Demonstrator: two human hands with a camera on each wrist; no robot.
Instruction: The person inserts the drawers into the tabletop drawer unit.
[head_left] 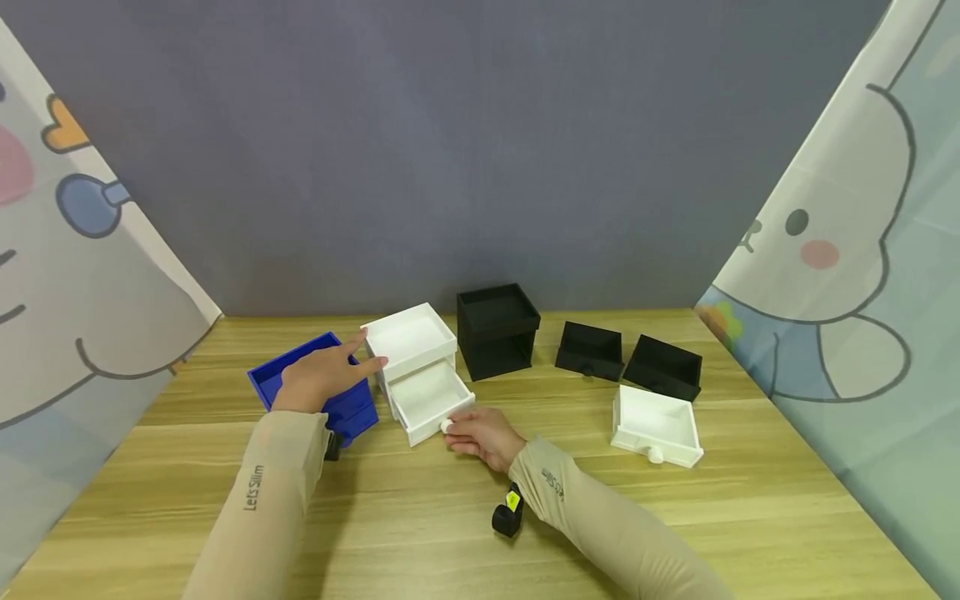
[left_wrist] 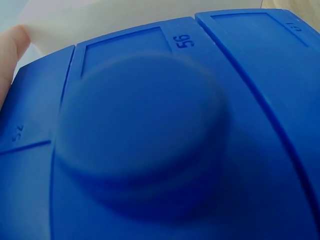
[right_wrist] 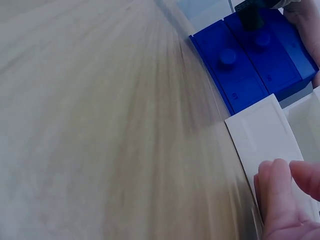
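A small white drawer cabinet (head_left: 411, 340) stands on the table with its lower drawer (head_left: 431, 398) pulled out part way. My right hand (head_left: 486, 435) pinches the round white knob (head_left: 446, 426) on that drawer's front. In the right wrist view, the same fingers (right_wrist: 280, 190) are at the white drawer front (right_wrist: 265, 135). My left hand (head_left: 318, 375) reaches over a blue drawer cabinet (head_left: 288, 358), its index finger and thumb extended against the white cabinet's left top edge. A blue round knob (left_wrist: 140, 120) fills much of the left wrist view.
Behind and right of the white cabinet stands a black cabinet (head_left: 498, 333) with an open lower slot. Farther right lie two loose black drawers, one (head_left: 590, 350) left of the other (head_left: 663, 367), and a loose white drawer (head_left: 656, 425) in front. A grey backdrop (head_left: 480, 167) rises behind.
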